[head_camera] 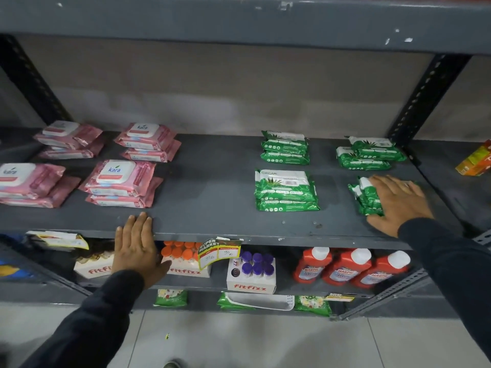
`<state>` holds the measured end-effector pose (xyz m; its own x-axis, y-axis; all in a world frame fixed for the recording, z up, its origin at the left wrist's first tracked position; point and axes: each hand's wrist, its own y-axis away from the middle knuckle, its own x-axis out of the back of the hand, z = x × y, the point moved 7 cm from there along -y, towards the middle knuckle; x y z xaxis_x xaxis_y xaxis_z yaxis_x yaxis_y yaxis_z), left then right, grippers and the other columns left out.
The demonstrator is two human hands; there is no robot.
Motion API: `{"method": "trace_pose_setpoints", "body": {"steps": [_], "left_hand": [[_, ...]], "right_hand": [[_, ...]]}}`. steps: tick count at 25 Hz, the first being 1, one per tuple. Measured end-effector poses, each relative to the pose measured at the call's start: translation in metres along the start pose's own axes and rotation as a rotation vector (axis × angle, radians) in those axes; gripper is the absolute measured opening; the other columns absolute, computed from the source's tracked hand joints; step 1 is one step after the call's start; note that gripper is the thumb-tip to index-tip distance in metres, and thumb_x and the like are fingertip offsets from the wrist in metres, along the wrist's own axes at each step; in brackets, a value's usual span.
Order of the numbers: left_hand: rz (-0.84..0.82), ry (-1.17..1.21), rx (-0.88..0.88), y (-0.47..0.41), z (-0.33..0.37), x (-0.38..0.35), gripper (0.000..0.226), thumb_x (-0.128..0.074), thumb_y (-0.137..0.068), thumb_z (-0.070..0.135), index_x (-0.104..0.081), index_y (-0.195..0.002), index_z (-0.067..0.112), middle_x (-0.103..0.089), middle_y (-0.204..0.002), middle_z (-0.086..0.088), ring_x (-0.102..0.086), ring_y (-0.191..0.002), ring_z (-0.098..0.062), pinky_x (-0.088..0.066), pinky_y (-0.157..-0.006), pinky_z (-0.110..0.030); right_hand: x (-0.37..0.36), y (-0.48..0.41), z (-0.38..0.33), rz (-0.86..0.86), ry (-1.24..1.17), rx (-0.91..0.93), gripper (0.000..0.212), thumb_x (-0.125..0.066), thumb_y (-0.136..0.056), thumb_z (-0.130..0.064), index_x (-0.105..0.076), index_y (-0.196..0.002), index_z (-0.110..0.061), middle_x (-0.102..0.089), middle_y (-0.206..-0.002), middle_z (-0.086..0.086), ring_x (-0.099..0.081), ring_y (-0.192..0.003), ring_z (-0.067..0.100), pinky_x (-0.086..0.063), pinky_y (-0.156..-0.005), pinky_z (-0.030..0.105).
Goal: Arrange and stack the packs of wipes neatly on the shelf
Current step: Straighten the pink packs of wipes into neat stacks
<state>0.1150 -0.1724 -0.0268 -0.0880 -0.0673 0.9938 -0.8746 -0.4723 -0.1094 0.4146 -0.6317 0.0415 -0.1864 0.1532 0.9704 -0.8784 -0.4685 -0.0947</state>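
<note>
On the grey shelf (pixel 212 197) lie pink wipe packs in several stacks of two: back left (pixel 69 138), back middle (pixel 148 142), front left (pixel 32 184) and front middle (pixel 122 183). Green wipe packs sit to the right in stacks: back (pixel 285 147), front (pixel 285 191) and far back right (pixel 372 152). My right hand (pixel 398 200) lies flat, fingers spread, on top of a front right green stack (pixel 365 195). My left hand (pixel 135 245) rests flat on the shelf's front edge, holding nothing.
Below are fitfizz boxes (pixel 251 274), red bottles (pixel 342 266) and a hanging price tag (pixel 219 252). An upright post (pixel 422 96) stands at the right; an orange box (pixel 475 160) lies beyond it. The upper shelf (pixel 239 19) overhangs. The lowest shelf holds green packets (pixel 171 297).
</note>
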Motion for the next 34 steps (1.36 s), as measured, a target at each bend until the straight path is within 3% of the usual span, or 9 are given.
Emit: {"method": "trace_pose_setpoints", "body": {"steps": [4,7,10,15,20,23,26,30,34], "left_hand": [[-0.086,-0.036,-0.039,0.001,-0.005,0.001,0.117,-0.065,-0.065,0.061,0.000,-0.145,0.004,-0.003,-0.157,-0.016,0.004,-0.143,-0.033,0.003,-0.115,-0.048],[-0.094,0.005,-0.089,0.003,-0.014,0.002,0.109,-0.056,-0.072,0.061,0.007,-0.145,0.010,0.008,-0.157,-0.010,0.012,-0.142,-0.027,0.011,-0.113,-0.041],[-0.088,0.028,-0.121,0.002,-0.016,0.005,0.104,-0.054,-0.074,0.057,0.006,-0.145,0.011,0.007,-0.157,-0.009,0.012,-0.142,-0.025,0.011,-0.112,-0.039],[-0.077,0.045,-0.140,0.001,-0.020,0.006,0.099,-0.053,-0.077,0.054,0.005,-0.146,0.013,0.006,-0.158,-0.008,0.009,-0.143,-0.025,0.008,-0.114,-0.039],[-0.095,0.154,-0.235,0.000,-0.025,0.020,0.085,-0.053,-0.082,0.052,-0.015,-0.146,0.012,-0.013,-0.157,-0.008,-0.007,-0.143,-0.027,-0.012,-0.117,-0.046],[0.185,0.340,-0.419,-0.002,-0.021,0.059,0.055,-0.060,-0.084,0.036,-0.050,-0.128,0.006,-0.050,-0.137,-0.015,-0.043,-0.128,-0.033,-0.040,-0.100,-0.052],[0.422,0.321,-0.379,-0.041,-0.030,0.101,0.053,-0.048,-0.089,0.042,-0.046,-0.130,0.008,-0.050,-0.137,-0.016,-0.037,-0.131,-0.033,-0.032,-0.108,-0.051],[0.179,0.117,-0.150,-0.127,-0.064,0.108,0.069,-0.025,-0.090,0.055,-0.033,-0.139,0.007,-0.035,-0.148,-0.017,-0.020,-0.139,-0.035,-0.016,-0.112,-0.050],[0.117,0.157,-0.153,-0.136,-0.074,0.078,0.066,-0.025,-0.088,0.051,-0.045,-0.129,0.004,-0.053,-0.132,-0.020,-0.044,-0.122,-0.035,-0.031,-0.105,-0.048]], "right_hand": [[0.001,0.000,0.007,-0.109,0.050,-0.038,0.092,-0.055,-0.072,-0.054,-0.015,-0.148,-0.022,-0.024,-0.157,0.001,-0.020,-0.142,0.022,-0.017,-0.113,0.051],[0.034,-0.001,-0.027,0.071,-0.126,-0.039,0.086,-0.040,-0.068,-0.047,-0.023,-0.145,-0.011,-0.025,-0.155,0.011,-0.024,-0.141,0.029,-0.014,-0.112,0.058],[0.074,0.012,-0.148,0.273,-0.303,0.192,0.084,-0.043,-0.063,-0.040,-0.032,-0.140,-0.008,-0.036,-0.149,0.015,-0.029,-0.138,0.029,-0.006,-0.116,0.046],[0.068,0.009,-0.331,0.168,-0.345,0.457,0.061,-0.044,-0.089,-0.040,-0.038,-0.141,-0.010,-0.038,-0.150,0.007,-0.031,-0.140,0.022,-0.017,-0.117,0.041],[0.026,-0.029,-0.345,-0.029,-0.380,0.255,0.061,-0.022,-0.095,-0.048,-0.024,-0.147,-0.016,-0.018,-0.159,0.000,-0.013,-0.145,0.015,-0.010,-0.117,0.035],[0.022,-0.030,-0.349,-0.046,-0.331,0.271,0.062,-0.020,-0.094,-0.050,-0.025,-0.147,-0.017,-0.017,-0.159,-0.001,-0.013,-0.145,0.016,-0.010,-0.117,0.035],[0.024,-0.030,-0.349,-0.050,-0.314,0.267,0.062,-0.022,-0.094,-0.049,-0.026,-0.146,-0.017,-0.017,-0.159,-0.002,-0.013,-0.145,0.016,-0.010,-0.117,0.036],[0.024,-0.031,-0.348,-0.056,-0.313,0.266,0.062,-0.023,-0.094,-0.049,-0.026,-0.147,-0.018,-0.018,-0.158,-0.002,-0.014,-0.145,0.015,-0.010,-0.117,0.035],[0.020,-0.031,-0.347,-0.061,-0.322,0.258,0.062,-0.024,-0.094,-0.049,-0.026,-0.147,-0.017,-0.018,-0.158,-0.002,-0.014,-0.145,0.015,-0.009,-0.117,0.034]]}}
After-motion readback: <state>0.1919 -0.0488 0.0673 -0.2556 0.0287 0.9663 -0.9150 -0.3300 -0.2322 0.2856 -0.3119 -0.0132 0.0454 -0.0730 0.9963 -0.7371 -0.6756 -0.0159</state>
